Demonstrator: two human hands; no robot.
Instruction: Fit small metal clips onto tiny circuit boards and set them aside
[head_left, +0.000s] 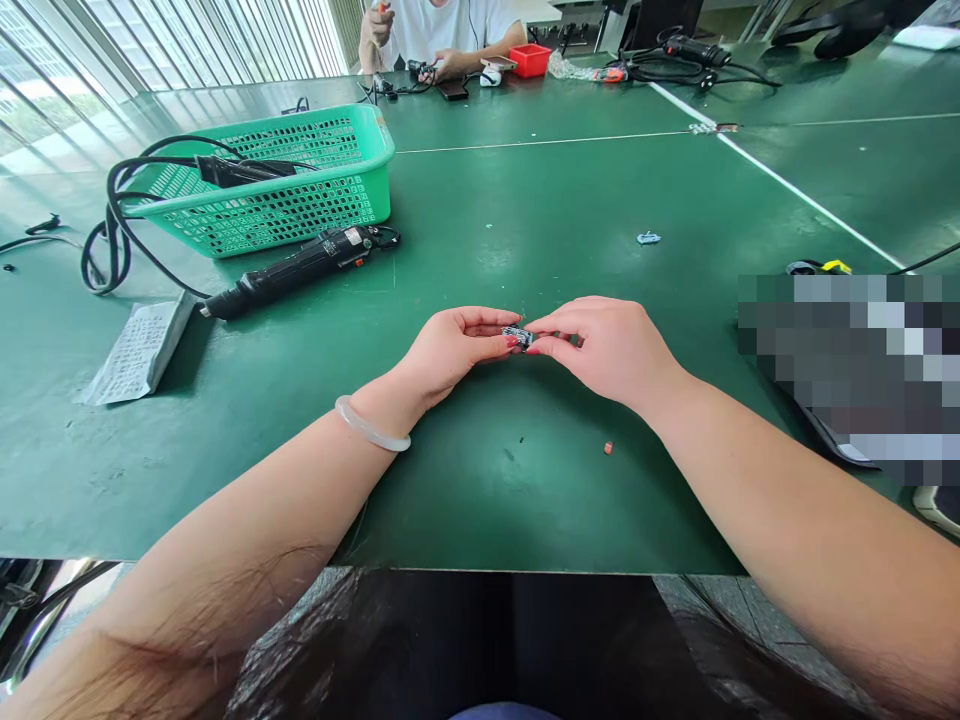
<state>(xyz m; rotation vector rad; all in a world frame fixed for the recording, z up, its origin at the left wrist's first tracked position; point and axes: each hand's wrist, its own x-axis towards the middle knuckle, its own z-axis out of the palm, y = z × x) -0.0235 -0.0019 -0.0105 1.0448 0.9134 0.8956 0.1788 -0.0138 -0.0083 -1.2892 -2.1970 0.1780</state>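
Note:
Between the fingertips of both hands is a small grey part (517, 336), with fine details too small to make out. My left hand (459, 345) pinches its left side between thumb and fingers, a pale bangle round the wrist. From the other side, the thumb and forefinger of my right hand (592, 340) close on its right end. Both hands are just above the green table (480, 500). A small orange piece (608, 448) lies nearer the front edge, and a small light-coloured part (649, 238) lies farther back on the right.
A green basket (300, 205) holding a black cabled item stands at back left, a black electric screwdriver (300, 270) before it. Left lies a folded paper packet (139, 350). A pixelated dark object (847, 370) is at right. Across the table sits a person (442, 40) near a red tray (529, 60).

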